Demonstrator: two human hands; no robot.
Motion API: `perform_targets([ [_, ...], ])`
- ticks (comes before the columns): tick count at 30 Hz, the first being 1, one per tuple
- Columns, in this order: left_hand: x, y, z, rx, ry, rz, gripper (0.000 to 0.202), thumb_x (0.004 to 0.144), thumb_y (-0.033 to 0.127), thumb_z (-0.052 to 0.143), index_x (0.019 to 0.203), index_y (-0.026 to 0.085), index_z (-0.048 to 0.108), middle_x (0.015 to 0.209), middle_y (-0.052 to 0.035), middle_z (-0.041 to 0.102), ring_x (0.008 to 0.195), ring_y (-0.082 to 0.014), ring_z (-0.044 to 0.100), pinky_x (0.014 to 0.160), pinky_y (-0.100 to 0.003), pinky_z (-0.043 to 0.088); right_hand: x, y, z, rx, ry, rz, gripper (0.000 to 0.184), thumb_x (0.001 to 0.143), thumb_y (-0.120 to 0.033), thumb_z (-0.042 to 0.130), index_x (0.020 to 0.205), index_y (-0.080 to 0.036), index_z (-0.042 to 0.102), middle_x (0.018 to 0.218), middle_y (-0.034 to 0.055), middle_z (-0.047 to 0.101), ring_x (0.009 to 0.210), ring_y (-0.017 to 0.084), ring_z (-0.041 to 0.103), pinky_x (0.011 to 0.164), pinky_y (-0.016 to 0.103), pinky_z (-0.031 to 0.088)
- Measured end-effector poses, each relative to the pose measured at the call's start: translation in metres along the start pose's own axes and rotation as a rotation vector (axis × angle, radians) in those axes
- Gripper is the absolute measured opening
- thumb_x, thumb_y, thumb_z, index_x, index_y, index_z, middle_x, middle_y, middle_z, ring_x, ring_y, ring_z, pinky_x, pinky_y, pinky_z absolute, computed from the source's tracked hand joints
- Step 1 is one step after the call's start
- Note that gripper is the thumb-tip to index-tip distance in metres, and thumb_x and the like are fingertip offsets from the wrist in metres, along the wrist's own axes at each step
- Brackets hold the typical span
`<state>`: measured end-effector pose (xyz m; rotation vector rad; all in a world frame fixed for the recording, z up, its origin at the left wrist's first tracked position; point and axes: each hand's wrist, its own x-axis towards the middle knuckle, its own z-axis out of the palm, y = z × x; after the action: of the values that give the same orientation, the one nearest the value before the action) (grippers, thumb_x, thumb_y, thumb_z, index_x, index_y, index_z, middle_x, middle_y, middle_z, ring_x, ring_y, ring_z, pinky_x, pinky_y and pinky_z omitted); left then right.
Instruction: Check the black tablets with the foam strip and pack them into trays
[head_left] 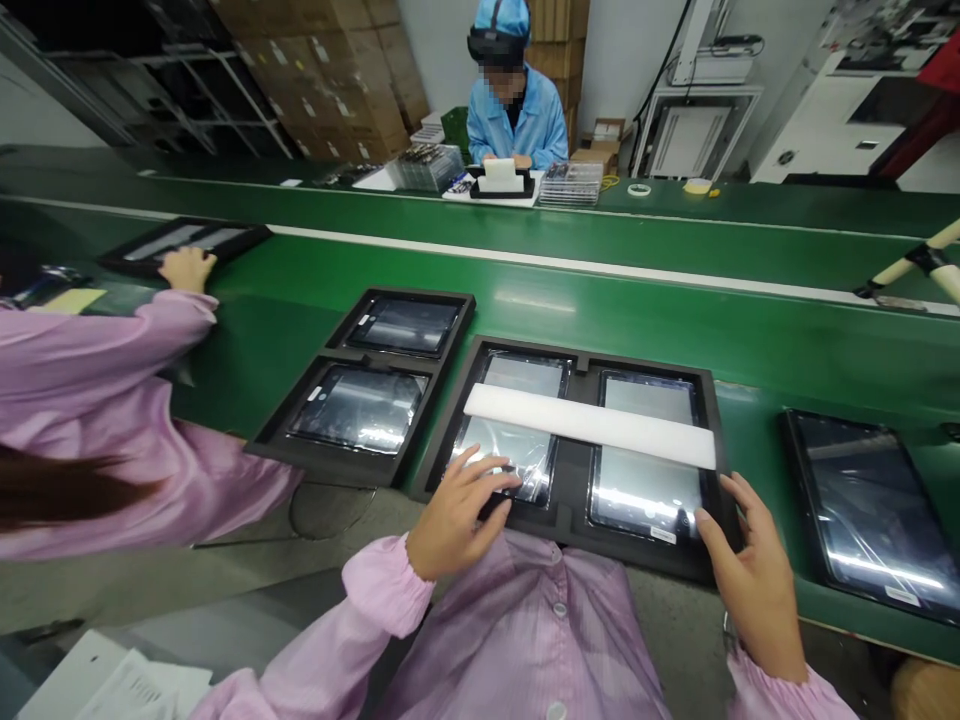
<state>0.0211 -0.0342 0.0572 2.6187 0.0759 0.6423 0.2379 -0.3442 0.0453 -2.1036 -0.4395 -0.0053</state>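
In front of me a black foam tray (574,490) holds two glossy, film-covered screen panels, a left panel (526,374) and a right panel (637,485). A white foam strip (589,424) lies across both. My left hand (466,508) is spread over the near end of the left panel, fingertips at its surface; whether they press on it I cannot tell. At the tray's right edge is my right hand (757,570), thumb on the top near the right panel's corner and fingers around the outer side.
Left of my tray lies a second tray (349,362) with two panels. A larger screen (874,500) rests on the right. A co-worker's hand (187,268) touches another tray (247,236). Across the green bench (600,315) sits a person in blue (517,115).
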Motion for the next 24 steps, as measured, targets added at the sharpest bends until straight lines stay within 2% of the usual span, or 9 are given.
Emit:
perform_targets([
  [3, -0.001, 0.005, 0.002, 0.021, -0.082, 0.067, 0.042, 0.098, 0.011, 0.053, 0.138, 0.021, 0.054, 0.125, -0.0075, 0.075, 0.131, -0.0248, 0.062, 0.126, -0.057, 0.035, 0.001, 0.004, -0.002, 0.049, -0.014, -0.003, 0.059, 0.093, -0.058, 0.068, 0.14, -0.023, 0.061, 0.158, 0.0139, 0.047, 0.146, 0.036, 0.043, 0.123, 0.055, 0.031],
  [6, -0.001, 0.002, 0.006, 0.052, -0.137, 0.057, 0.045, 0.098, 0.012, 0.054, 0.142, 0.021, 0.053, 0.131, -0.0074, 0.072, 0.134, -0.0254, 0.059, 0.126, -0.057, 0.034, 0.0, 0.004, -0.005, 0.083, -0.039, -0.014, 0.057, 0.093, -0.055, 0.068, 0.139, -0.022, 0.061, 0.159, 0.0145, 0.045, 0.148, 0.035, 0.04, 0.124, 0.057, 0.03],
  [9, -0.004, -0.004, 0.011, 0.049, -0.131, 0.04, 0.046, 0.098, 0.015, 0.056, 0.143, 0.023, 0.053, 0.134, -0.0075, 0.071, 0.136, -0.0264, 0.059, 0.126, -0.058, 0.034, 0.0, 0.001, -0.005, 0.061, -0.044, -0.036, 0.054, 0.095, -0.05, 0.066, 0.14, -0.021, 0.059, 0.159, 0.0153, 0.046, 0.148, 0.034, 0.04, 0.123, 0.056, 0.032],
  [11, -0.006, -0.007, 0.014, 0.023, -0.069, 0.033, 0.049, 0.098, 0.015, 0.058, 0.145, 0.025, 0.052, 0.134, -0.0074, 0.071, 0.134, -0.0263, 0.06, 0.125, -0.056, 0.036, 0.0, 0.0, -0.003, 0.015, -0.029, -0.058, 0.053, 0.096, -0.047, 0.065, 0.141, -0.02, 0.058, 0.158, 0.0158, 0.046, 0.147, 0.033, 0.041, 0.124, 0.055, 0.032],
  [14, -0.008, -0.007, 0.015, -0.054, 0.082, -0.027, 0.051, 0.097, 0.014, 0.058, 0.146, 0.026, 0.051, 0.133, -0.0079, 0.07, 0.13, -0.0263, 0.063, 0.122, -0.055, 0.042, -0.001, 0.0, -0.001, -0.043, -0.016, -0.085, 0.052, 0.096, -0.043, 0.064, 0.142, -0.02, 0.057, 0.158, 0.0155, 0.046, 0.147, 0.032, 0.041, 0.125, 0.055, 0.029],
  [18, -0.009, -0.003, 0.017, -0.112, 0.271, -0.162, 0.043, 0.097, 0.016, 0.06, 0.139, 0.025, 0.058, 0.129, -0.0088, 0.071, 0.126, -0.0279, 0.065, 0.117, -0.052, 0.049, -0.002, 0.001, -0.001, 0.004, -0.012, -0.049, 0.049, 0.097, -0.043, 0.063, 0.142, -0.023, 0.057, 0.159, 0.013, 0.046, 0.147, 0.032, 0.041, 0.122, 0.055, 0.034],
  [21, -0.01, 0.0, 0.02, -0.127, 0.344, -0.256, 0.036, 0.098, 0.017, 0.061, 0.133, 0.023, 0.062, 0.126, -0.009, 0.071, 0.122, -0.028, 0.067, 0.114, -0.05, 0.051, -0.003, 0.001, -0.001, 0.028, 0.0, -0.036, 0.048, 0.098, -0.043, 0.061, 0.141, -0.023, 0.058, 0.157, 0.0132, 0.047, 0.146, 0.031, 0.042, 0.12, 0.055, 0.036],
  [24, -0.01, 0.004, 0.023, -0.155, 0.407, -0.333, 0.032, 0.098, 0.019, 0.062, 0.13, 0.023, 0.065, 0.123, -0.0083, 0.072, 0.119, -0.0269, 0.068, 0.112, -0.046, 0.051, -0.002, -0.001, 0.001, 0.003, 0.02, -0.067, 0.045, 0.099, -0.041, 0.06, 0.139, -0.021, 0.059, 0.155, 0.0142, 0.05, 0.145, 0.031, 0.043, 0.122, 0.054, 0.034],
])
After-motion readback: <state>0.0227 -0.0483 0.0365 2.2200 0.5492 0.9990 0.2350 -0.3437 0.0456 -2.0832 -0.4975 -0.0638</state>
